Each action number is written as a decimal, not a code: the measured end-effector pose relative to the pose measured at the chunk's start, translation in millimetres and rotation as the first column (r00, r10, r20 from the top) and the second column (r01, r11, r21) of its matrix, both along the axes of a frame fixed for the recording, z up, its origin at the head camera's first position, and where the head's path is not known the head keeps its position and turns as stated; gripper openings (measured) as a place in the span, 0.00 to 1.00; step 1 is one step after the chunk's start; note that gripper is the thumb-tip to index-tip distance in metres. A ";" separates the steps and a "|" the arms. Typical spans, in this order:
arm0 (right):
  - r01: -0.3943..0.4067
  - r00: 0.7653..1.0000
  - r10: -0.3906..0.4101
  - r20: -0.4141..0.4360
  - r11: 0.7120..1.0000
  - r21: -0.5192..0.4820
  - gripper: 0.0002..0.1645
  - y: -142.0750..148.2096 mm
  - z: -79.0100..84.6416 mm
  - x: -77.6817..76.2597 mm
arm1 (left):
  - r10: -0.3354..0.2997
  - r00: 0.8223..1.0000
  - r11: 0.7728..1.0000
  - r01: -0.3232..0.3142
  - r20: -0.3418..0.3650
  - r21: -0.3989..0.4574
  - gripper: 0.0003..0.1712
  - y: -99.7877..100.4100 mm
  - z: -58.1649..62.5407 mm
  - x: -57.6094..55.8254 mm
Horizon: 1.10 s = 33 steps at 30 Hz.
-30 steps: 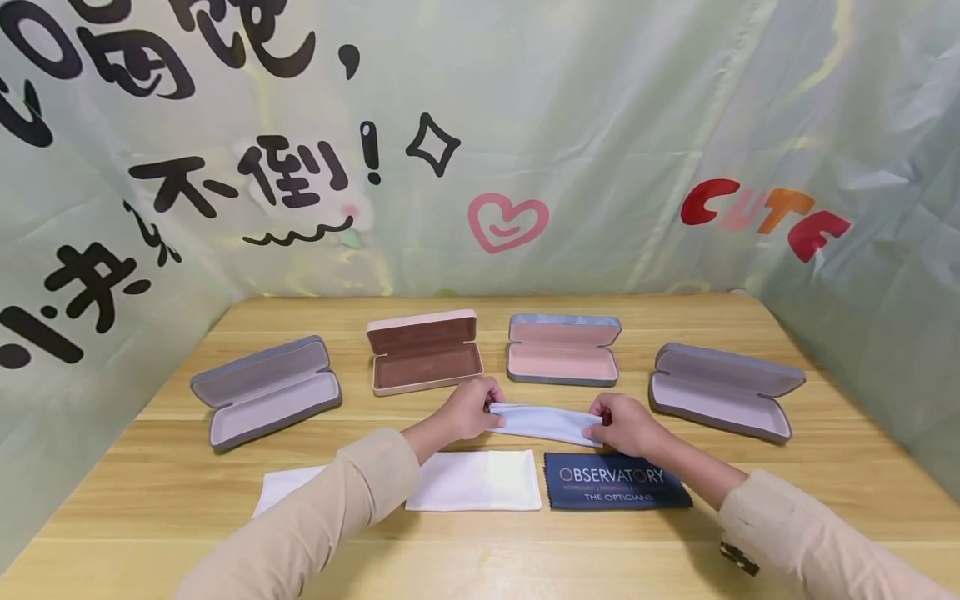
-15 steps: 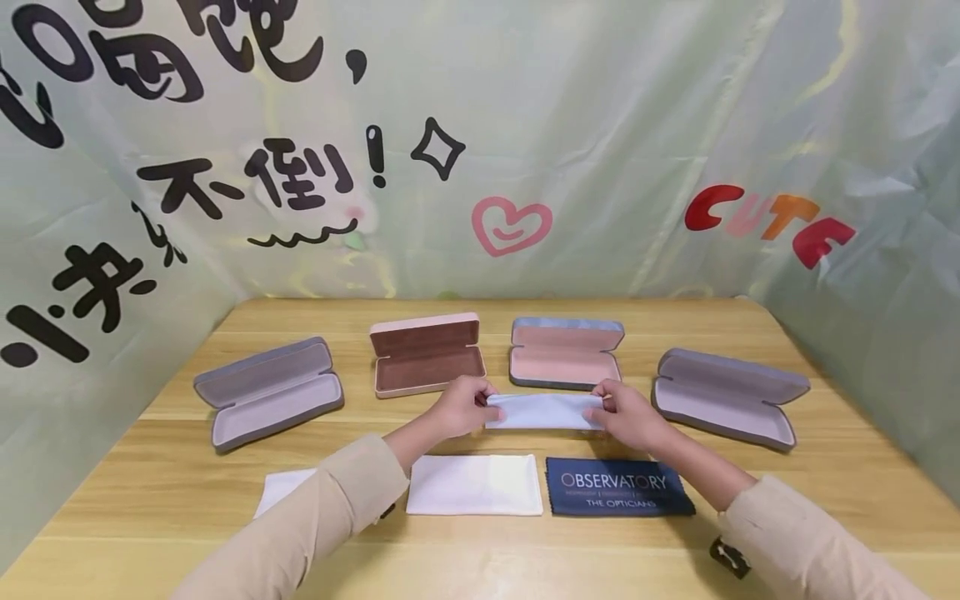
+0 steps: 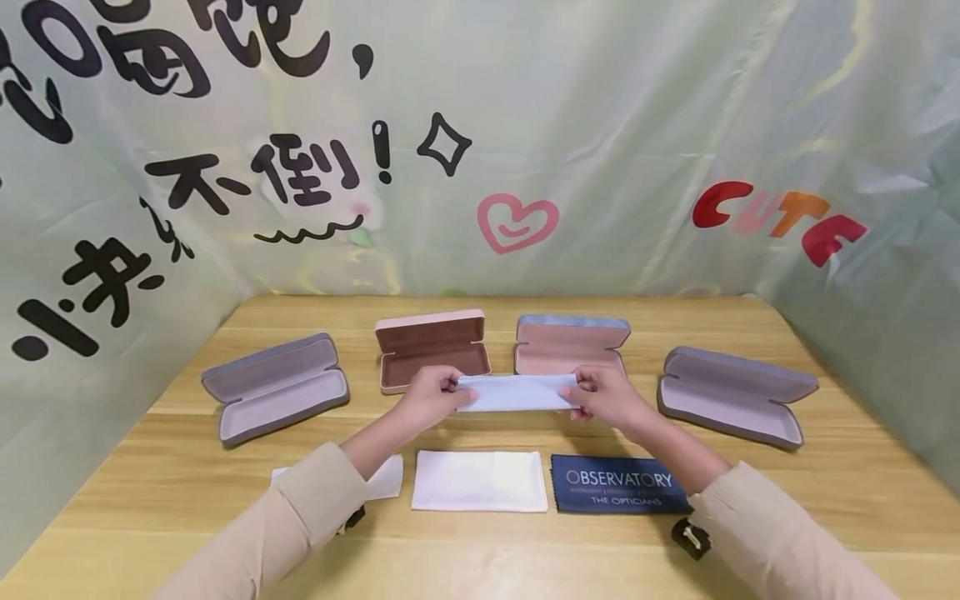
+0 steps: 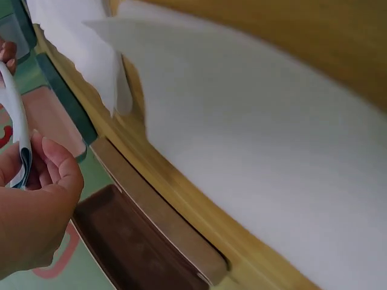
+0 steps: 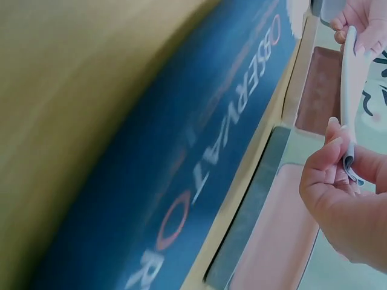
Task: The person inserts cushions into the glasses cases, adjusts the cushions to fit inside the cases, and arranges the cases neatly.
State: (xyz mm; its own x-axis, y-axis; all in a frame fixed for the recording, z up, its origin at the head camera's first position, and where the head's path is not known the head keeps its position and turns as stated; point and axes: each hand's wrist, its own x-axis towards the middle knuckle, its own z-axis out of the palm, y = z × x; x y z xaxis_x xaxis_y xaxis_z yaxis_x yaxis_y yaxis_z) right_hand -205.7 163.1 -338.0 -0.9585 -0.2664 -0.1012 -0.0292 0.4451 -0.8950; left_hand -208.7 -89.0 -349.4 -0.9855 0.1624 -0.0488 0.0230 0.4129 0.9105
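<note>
A folded light blue cleaning cloth (image 3: 517, 393) is stretched flat between both hands, lifted above the table. My left hand (image 3: 429, 396) pinches its left end between thumb and fingers, in front of the open pink glasses case with brown lining (image 3: 431, 329). At the other end, the right hand (image 3: 611, 402) pinches it the same way, in front of the open blue case with pink lining (image 3: 573, 333). The left wrist view shows the fold layers, dark inside, at the left hand's fingers (image 4: 60, 160). The right wrist view shows the rolled edge by the right thumb.
Nearer the front lie a white cloth (image 3: 480, 482), a navy cloth (image 3: 615, 492) printed OBSERVATORY, and another white cloth (image 3: 386, 479) partly behind the left sleeve. Open grey cases stand at left (image 3: 285, 408) and right (image 3: 731, 408). A printed curtain (image 3: 600, 125) surrounds the wooden table.
Both hands have raised the light blue cloth and carried it slightly left and back, toward the two middle cases. It went from slanted to nearly level. Both hands kept their pinch.
</note>
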 end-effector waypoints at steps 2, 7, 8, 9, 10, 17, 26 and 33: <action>-0.007 1.000 0.008 0.015 0.999 -0.031 0.08 -5.5 -0.6 -1.3 | 0.009 1.000 1.000 -0.009 0.023 0.008 0.06 -6.8 -0.5 1.4; -0.035 0.996 0.041 0.075 0.996 -0.080 0.07 -20.8 -0.3 -4.7 | 0.041 0.998 0.999 -0.040 0.040 -0.022 0.08 -25.6 -1.5 6.0; -0.037 0.995 0.044 0.084 0.996 -0.081 0.06 -24.4 0.3 -5.2 | 0.046 0.998 0.998 -0.045 0.035 -0.034 0.08 -29.4 -1.6 6.7; -0.039 0.995 0.046 0.093 0.996 -0.078 0.06 -27.9 1.0 -5.7 | 0.050 0.998 0.998 -0.049 0.031 -0.045 0.08 -33.2 -1.7 7.5; -0.036 0.994 0.043 0.101 0.996 -0.076 0.06 -31.6 1.8 -6.1 | 0.053 0.998 0.997 -0.052 0.025 -0.057 0.08 -37.0 -1.6 8.5; -0.002 0.992 0.011 0.125 0.997 -0.072 0.05 -56.2 6.2 -7.1 | 0.090 0.996 0.993 -0.087 0.028 -0.081 0.10 -60.5 0.9 16.5; 0.021 0.990 -0.006 0.143 0.995 -0.102 0.05 -88.2 4.5 -12.5 | 0.124 0.992 0.989 -0.122 0.014 -0.077 0.14 -86.7 7.0 27.8; -0.004 0.989 0.022 0.144 0.992 -0.126 0.02 -114.1 6.1 -17.5 | 0.129 0.992 0.987 -0.128 0.004 -0.094 0.12 -111.7 10.7 33.7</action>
State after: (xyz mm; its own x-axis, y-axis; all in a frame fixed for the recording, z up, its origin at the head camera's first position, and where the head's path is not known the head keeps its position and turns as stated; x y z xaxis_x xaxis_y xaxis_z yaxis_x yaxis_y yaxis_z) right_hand -223.2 49.0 -331.9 -0.9324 -0.2983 -0.2042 0.1000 0.3300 -0.9387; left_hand -175.0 -200.7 -338.8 -0.9973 0.0284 -0.0675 -0.0446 0.4953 0.8676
